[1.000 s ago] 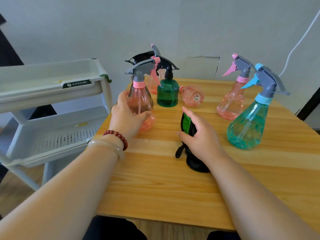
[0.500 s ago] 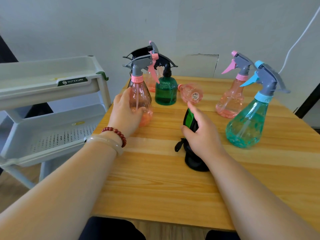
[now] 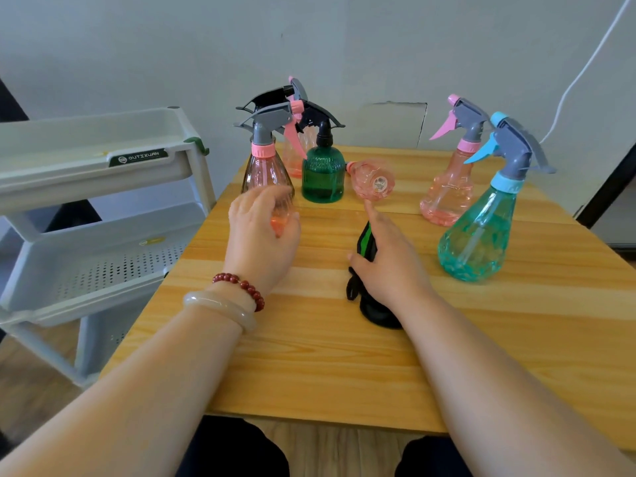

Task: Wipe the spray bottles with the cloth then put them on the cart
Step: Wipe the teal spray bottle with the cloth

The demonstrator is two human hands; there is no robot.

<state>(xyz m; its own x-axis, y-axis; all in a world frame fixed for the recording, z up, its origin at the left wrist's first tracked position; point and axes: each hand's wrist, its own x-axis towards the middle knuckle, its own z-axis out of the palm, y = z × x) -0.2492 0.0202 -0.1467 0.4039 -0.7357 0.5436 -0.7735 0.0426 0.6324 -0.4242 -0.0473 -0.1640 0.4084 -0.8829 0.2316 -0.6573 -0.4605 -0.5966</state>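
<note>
Wood table (image 3: 309, 373), cart (image 3: 103, 232) at left. Head view: l hand (image 3: 261, 235) wraps low body of near-left pink bottle (image 3: 266, 170), upright, bit blurred. R hand (image 3: 385, 263) flat on cloth (image 3: 366, 241), fingers straight; index now stretched far twd toppled bottle (image 3: 373, 180), wasn't 1 s ago. Cloth not lifted, so I reckon wipe not begun.

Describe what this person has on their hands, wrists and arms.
The left hand has two bands at its wrist: a bracelet of round dark red beads and, behind it, a smooth, pale, translucent bangle. The right hand shows no ring, watch or band. No sleeves or gloves show: the left forearm and right forearm are bare.
</note>
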